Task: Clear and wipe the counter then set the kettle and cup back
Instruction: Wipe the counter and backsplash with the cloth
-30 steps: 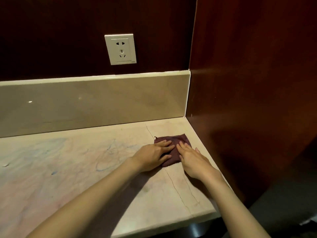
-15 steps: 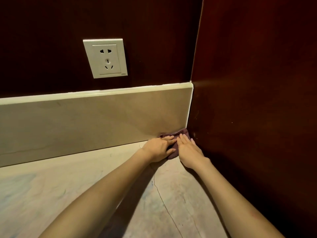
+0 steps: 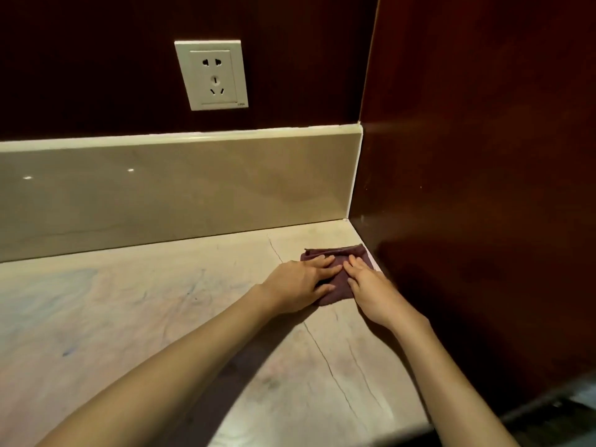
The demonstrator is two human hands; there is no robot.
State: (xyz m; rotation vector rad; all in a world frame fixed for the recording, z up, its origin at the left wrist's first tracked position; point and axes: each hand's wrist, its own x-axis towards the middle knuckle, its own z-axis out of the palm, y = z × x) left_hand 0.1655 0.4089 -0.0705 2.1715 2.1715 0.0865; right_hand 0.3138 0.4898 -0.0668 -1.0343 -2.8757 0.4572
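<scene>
Arms reaching fwd from the near edge, bare, no sleeves. Counter (image 3: 135,317) pale stone, smooth & a bit shiny, w/ thin dark crack lines running toward the front edge and faint blue-pink smudges on the left side. Left hand (image 3: 298,283) and right hand (image 3: 371,290) side by side, fingers straight and flat, pressing down on the cloth (image 3: 338,287), not curled round it. Prob flat like that to push hard and spread the rub, w/ two hands so the cloth won't bunch up. Cloth dark purple-brown, soft, folded to a small square, lying near the right back corner, just beside the side wall (image 3: 483,188). Likely mid-wipe, doing the corner. Kettle & cup not in view. Farther back, backsplash (image 3: 177,195) tan, glossy, hard, w/ small light spots. Above it, dark red-brown wood wall w/ a cream plastic socket (image 3: 211,75), square, empty, nothing plugged in.
</scene>
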